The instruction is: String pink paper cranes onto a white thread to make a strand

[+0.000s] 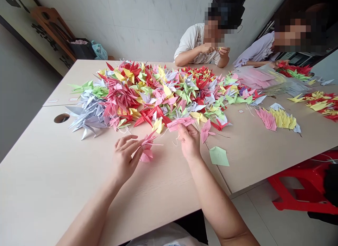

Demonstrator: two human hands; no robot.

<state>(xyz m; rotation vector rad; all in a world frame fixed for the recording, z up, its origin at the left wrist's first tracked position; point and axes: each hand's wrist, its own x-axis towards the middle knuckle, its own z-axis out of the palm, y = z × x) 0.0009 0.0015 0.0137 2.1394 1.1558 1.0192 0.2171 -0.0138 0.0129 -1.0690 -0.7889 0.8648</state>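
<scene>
My left hand point(126, 157) is closed in a pinch on a pink paper crane point(148, 142), its pointed folds fanned out and a pale string sticking out to the right. More pink paper hangs just below those fingertips. In my right hand point(190, 142), thumb and fingers grip a flat bundle of pink paper cranes point(181, 123), held at the front edge of the pile; a thin white string dangles beneath. A big heap of folded paper cranes point(158, 94) in red, pink, yellow, green and pale blue lies beyond both hands. One loose pink crane point(206, 131) rests right of my right hand.
A green paper slip point(219, 156) lies on the table point(66, 175) near a seam. Rows of pink and yellow cranes point(282, 119) sit to the right. Two people work across the table, one holding something small. A red stool point(298, 186) stands at lower right.
</scene>
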